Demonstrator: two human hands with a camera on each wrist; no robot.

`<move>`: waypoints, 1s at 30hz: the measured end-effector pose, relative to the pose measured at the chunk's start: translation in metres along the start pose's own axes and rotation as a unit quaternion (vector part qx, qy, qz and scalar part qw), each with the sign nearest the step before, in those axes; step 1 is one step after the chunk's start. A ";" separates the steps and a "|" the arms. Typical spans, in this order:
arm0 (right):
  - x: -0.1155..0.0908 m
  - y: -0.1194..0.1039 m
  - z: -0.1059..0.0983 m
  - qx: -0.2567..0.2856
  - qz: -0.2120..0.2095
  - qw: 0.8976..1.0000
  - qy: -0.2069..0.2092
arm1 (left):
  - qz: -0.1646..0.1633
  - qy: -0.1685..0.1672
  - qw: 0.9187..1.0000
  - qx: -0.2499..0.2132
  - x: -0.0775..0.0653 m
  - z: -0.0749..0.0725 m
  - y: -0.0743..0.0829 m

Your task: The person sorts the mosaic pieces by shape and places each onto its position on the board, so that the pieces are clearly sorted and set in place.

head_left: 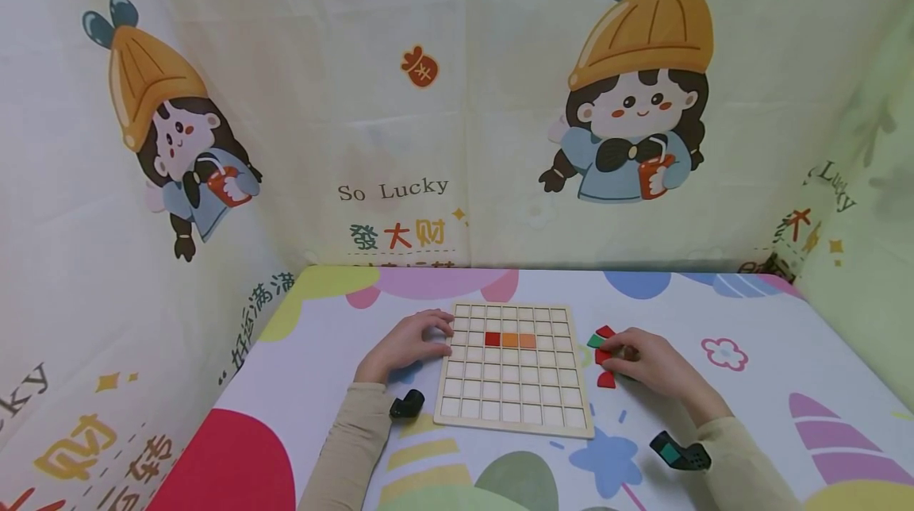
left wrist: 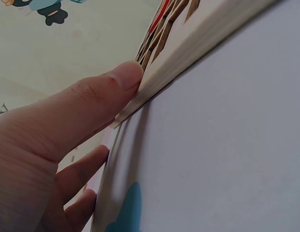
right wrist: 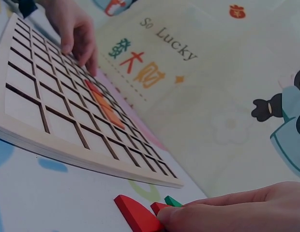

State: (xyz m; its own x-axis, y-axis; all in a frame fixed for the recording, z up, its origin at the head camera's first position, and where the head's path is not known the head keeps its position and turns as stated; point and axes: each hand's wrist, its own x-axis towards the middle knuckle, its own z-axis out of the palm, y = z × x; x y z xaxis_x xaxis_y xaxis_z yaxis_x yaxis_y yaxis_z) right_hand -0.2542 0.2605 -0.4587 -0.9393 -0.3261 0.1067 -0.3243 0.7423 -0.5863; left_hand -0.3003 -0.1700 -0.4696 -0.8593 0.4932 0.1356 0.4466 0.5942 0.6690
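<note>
A pale wooden grid board (head_left: 514, 429) lies on the table, with a row of dark red (head_left: 493, 340), orange (head_left: 510, 340) and lighter orange (head_left: 528, 341) square tiles in its cells. At the board's left edge rests my left hand (head_left: 412, 340), its thumb (left wrist: 126, 77) against the wooden rim and the other fingers spread beyond it. Right of the board, my right hand (head_left: 643, 360) pinches a small red piece (head_left: 602, 356) between thumb and forefinger, down at the table. Around it lie a green piece (head_left: 595, 341), another red piece (head_left: 607, 331) and a round-edged red piece (head_left: 606, 380).
The white table cover (head_left: 678, 313) carries printed coloured shapes. A printed cloth (head_left: 500, 138) hangs behind the table and along both sides. Black devices sit at the left wrist (head_left: 407, 404) and right wrist (head_left: 680, 452).
</note>
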 end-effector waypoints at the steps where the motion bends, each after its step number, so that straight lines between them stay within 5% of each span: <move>1: 0.000 0.000 0.000 -0.001 -0.002 1.000 -0.001 | 0.000 0.000 1.000 0.000 0.000 0.000 0.000; 30: -0.002 -0.007 -0.002 0.015 0.004 1.000 0.009 | -0.007 0.000 1.000 0.005 -0.001 0.001 0.000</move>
State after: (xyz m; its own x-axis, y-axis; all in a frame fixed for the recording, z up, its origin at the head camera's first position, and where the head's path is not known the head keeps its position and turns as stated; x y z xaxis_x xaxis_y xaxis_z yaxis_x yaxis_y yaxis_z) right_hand -0.2507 0.2572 -0.4531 -0.9441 -0.3087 0.1160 -0.3128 0.7272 -0.6110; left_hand -0.2995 -0.1701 -0.4705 -0.8651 0.4852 0.1270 0.4380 0.6075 0.6626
